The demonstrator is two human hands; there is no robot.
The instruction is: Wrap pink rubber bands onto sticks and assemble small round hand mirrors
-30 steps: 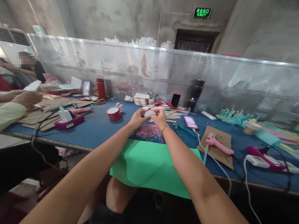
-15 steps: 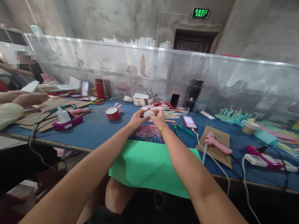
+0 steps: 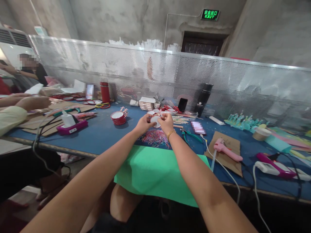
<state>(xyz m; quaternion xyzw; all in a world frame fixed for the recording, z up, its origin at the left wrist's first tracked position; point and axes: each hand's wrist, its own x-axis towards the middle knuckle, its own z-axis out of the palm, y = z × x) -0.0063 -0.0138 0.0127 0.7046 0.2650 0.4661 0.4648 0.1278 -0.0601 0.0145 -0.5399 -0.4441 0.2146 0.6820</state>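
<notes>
White disc [image 3: 155, 121], 1 piece, held just beyond the heap of coloured strands [image 3: 155, 137].
Left hand [image 3: 144, 122] and right hand [image 3: 167, 123]: both curled nearly closed, pinching opposite sides of its rim. Handling: probably light, thin and fairly stiff, perhaps easily marked; best taken by the edge. Left of the heap: red-sided stack [image 3: 118, 120] with white top. Right of the heap: green-handled pliers [image 3: 194, 136].

At centre we see a white disc [image 3: 155, 121], smooth and matt, and lower right of it a bracelet [image 3: 171, 133] gleaming like polished metal! Perforated metal shines dully on the partition [image 3: 114, 69]; up top, rough, matt concrete wall [image 3: 116, 19]. Below, a smooth green sheet [image 3: 155, 174] (cloth or paper, we can't tell); right, plastic glue gun [image 3: 227, 150], dull cardboard [image 3: 233, 141].
</notes>
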